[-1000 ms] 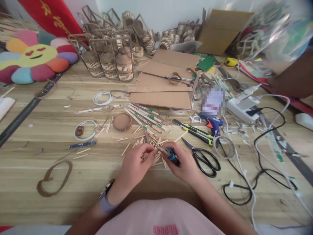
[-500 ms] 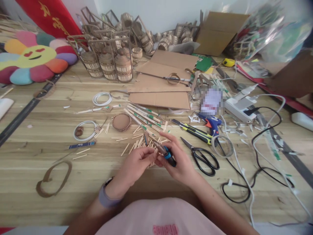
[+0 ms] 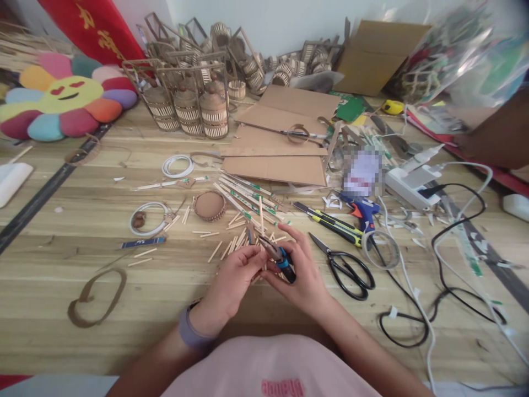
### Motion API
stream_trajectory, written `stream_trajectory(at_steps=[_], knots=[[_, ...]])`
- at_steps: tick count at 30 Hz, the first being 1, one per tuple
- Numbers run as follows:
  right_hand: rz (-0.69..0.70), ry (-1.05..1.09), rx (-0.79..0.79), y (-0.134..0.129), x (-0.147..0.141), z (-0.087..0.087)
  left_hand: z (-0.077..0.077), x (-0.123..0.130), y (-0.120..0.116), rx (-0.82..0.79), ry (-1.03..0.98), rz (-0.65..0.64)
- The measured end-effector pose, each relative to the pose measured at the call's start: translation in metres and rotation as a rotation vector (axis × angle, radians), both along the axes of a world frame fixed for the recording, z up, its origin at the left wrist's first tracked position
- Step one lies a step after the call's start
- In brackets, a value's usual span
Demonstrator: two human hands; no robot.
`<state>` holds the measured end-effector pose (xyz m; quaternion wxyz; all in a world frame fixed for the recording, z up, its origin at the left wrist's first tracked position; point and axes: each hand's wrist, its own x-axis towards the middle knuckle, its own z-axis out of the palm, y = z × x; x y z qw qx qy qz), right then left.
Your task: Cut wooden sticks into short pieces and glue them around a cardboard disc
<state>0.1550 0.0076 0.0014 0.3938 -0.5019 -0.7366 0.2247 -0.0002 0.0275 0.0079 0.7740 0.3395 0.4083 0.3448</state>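
My right hand is closed round the black and blue handles of a pair of pliers, whose jaws point up and left. A thin wooden stick stands upright at the jaws. My left hand pinches the stick's lower part between thumb and forefinger, close to the pliers. Short cut sticks lie in a loose pile behind my hands. Longer sticks with green-printed wrappers are beyond them, beside a round brown tray-like piece.
Black scissors, a yellow-black cutter, a tape roll and a blue glue gun lie right. Cardboard and small bamboo baskets are at the back. Cables run along the right.
A stick now stands upright at the pliers' jaws, where none rose before. The view has shifted slightly, and both hands stay close together.
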Motion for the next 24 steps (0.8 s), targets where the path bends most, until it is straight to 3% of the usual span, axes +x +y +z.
stream_trajectory(at_steps=[4,9,12,17,24], knots=[[0.064,0.099,-0.17,-0.003,0.006,0.011,0.005,-0.005,0.0,0.061,0.085,-0.021],[0.158,0.171,-0.787,-0.013,0.033,0.039,0.008,-0.014,0.002,0.137,0.264,-0.071],[0.25,0.195,-1.017,-0.018,0.05,0.048,0.008,-0.017,0.001,0.157,0.296,-0.118],[0.243,0.203,-1.189,-0.019,0.059,0.051,0.01,-0.016,0.0,0.186,0.317,-0.22],[0.301,0.205,-1.215,-0.008,0.05,0.048,0.009,-0.014,0.0,0.193,0.226,-0.343]])
